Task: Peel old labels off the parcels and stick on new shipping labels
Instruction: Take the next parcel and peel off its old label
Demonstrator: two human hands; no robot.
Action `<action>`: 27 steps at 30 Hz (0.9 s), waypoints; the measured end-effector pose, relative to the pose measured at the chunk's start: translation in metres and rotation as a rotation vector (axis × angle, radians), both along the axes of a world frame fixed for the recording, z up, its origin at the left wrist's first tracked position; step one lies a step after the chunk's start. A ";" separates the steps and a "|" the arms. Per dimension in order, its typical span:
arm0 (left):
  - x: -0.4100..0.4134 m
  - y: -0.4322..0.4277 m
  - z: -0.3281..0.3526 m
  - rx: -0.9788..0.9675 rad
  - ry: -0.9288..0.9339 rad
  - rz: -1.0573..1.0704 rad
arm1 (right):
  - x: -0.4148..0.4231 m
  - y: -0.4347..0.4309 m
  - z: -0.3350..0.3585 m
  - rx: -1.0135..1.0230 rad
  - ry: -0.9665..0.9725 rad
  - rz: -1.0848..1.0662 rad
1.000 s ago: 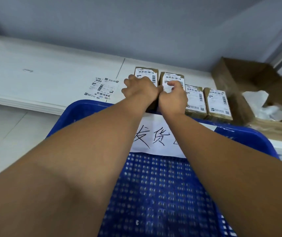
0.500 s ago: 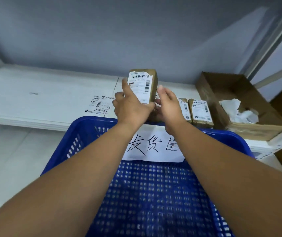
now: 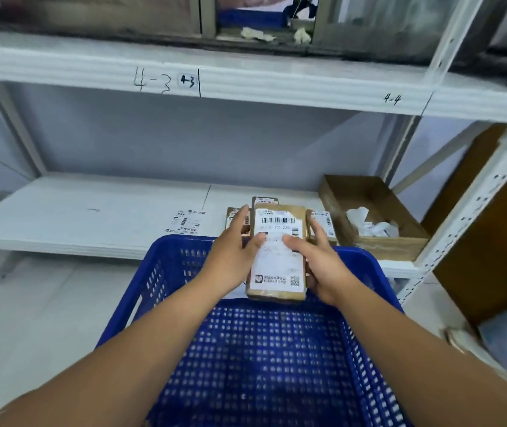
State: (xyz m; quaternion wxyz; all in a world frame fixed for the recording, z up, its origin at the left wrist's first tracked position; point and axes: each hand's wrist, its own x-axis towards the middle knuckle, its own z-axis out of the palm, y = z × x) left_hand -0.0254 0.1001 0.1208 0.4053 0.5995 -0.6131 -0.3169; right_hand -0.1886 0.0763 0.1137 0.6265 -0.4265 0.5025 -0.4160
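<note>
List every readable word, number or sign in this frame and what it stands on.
"4-3": handwritten on the upper shelf edge.
"4-3": small sticker beside that.
"4-4": handwritten further right on the same edge.
Label on the parcel: barcode, QR code; print blurred.
Label sheet on the lower shelf: too small.
</note>
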 end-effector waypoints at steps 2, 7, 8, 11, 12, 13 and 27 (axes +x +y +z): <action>-0.002 0.015 0.001 -0.012 0.032 0.020 | -0.003 0.019 0.001 -0.008 0.019 0.035; -0.013 0.043 -0.005 -0.062 0.063 0.027 | -0.007 0.045 -0.005 -0.066 0.042 0.032; -0.015 0.045 -0.008 -0.063 0.033 0.026 | -0.008 0.047 -0.008 -0.076 0.050 0.029; -0.020 0.047 -0.015 -0.028 -0.080 0.001 | -0.011 0.053 -0.015 -0.086 0.049 0.015; -0.020 0.048 -0.015 -0.013 -0.100 -0.006 | -0.012 0.054 -0.018 -0.083 0.040 0.009; -0.020 0.048 -0.014 -0.006 -0.108 -0.008 | -0.011 0.056 -0.019 -0.084 0.025 0.002; -0.007 0.042 0.003 -0.036 -0.087 -0.040 | -0.010 0.054 -0.019 -0.172 0.015 0.007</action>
